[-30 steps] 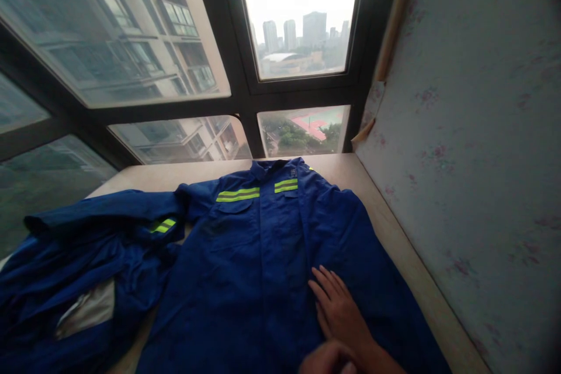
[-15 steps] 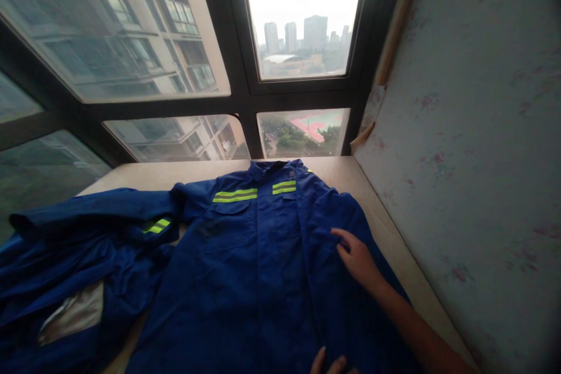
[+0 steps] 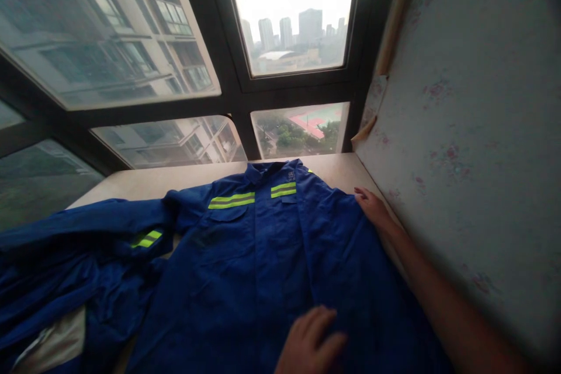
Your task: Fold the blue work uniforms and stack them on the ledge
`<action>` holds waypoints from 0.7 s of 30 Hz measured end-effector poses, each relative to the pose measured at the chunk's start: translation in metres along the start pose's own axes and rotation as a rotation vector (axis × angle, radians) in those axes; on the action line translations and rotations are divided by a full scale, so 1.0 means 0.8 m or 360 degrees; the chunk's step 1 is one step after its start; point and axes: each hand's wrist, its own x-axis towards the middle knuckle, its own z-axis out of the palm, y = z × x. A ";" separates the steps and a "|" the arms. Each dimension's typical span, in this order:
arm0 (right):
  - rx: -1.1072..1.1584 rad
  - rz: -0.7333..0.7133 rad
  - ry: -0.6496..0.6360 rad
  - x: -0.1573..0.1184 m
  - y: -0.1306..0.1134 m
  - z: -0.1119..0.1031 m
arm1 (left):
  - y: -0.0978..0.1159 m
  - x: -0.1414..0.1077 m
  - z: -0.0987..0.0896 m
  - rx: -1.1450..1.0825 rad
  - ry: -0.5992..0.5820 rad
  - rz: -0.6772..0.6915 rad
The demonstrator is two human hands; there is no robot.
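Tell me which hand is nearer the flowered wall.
Right. The right hand is at the jacket's edge, beside the wall; the left hand is over its lower front, farther away.

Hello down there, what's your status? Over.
Left hand open at the blue jacket's lower front, contact unclear. Right hand at its edge near patterned wall. Bunched blue cloth alongside. Over.

- Here's dark window framing [image 3: 234, 96], gridding the view!
- Hazy towers [image 3: 310, 25] stand under white sky, a closer apartment block [image 3: 151, 41] at left.
- Daylight pours in over a pale ledge [image 3: 144, 178].
- And right, floral wallpaper [image 3: 473, 128], peeling beside the frame!
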 end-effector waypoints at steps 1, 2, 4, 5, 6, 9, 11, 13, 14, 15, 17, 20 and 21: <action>0.0024 -0.0003 -0.0025 0.006 0.004 -0.002 | 0.009 0.030 -0.019 0.0254 0.0064 0.0151; 0.0041 -0.0009 -0.0052 0.011 0.008 -0.003 | 0.018 0.063 -0.039 0.0455 0.0168 0.0219; 0.0058 -0.0010 -0.0087 0.016 0.015 -0.003 | 0.035 0.139 -0.082 0.0731 0.0426 0.0175; 0.0061 -0.0007 -0.0092 0.017 0.018 -0.003 | 0.041 0.178 -0.102 0.0836 0.0558 0.0077; 0.0063 -0.0004 -0.0092 0.017 0.022 -0.002 | 0.045 0.217 -0.121 0.0863 0.0638 0.0018; 0.0092 -0.0014 -0.0093 0.014 0.030 0.000 | 0.052 0.318 -0.164 0.0868 0.0758 -0.0095; 0.0095 -0.0034 -0.0088 0.013 0.032 0.000 | 0.054 0.368 -0.183 0.0838 0.0818 -0.0160; 0.0050 -0.0054 -0.0067 0.013 0.032 -0.001 | 0.056 0.409 -0.196 0.0773 0.0846 -0.0229; 0.0006 -0.0065 -0.0056 0.014 0.031 -0.001 | 0.057 0.426 -0.201 0.0722 0.0834 -0.0264; -0.0041 -0.0075 -0.0050 0.014 0.030 -0.001 | 0.057 0.443 -0.204 0.0659 0.0804 -0.0298; -0.0115 -0.0087 -0.0046 0.015 0.028 -0.002 | 0.056 0.470 -0.208 0.0502 0.0718 -0.0353; -0.0180 -0.0079 -0.0059 0.014 0.027 -0.002 | 0.049 0.496 -0.207 0.0204 0.0643 -0.0378; -0.0187 -0.0070 -0.0053 0.014 0.027 -0.002 | 0.045 0.501 -0.206 0.0091 0.0639 -0.0376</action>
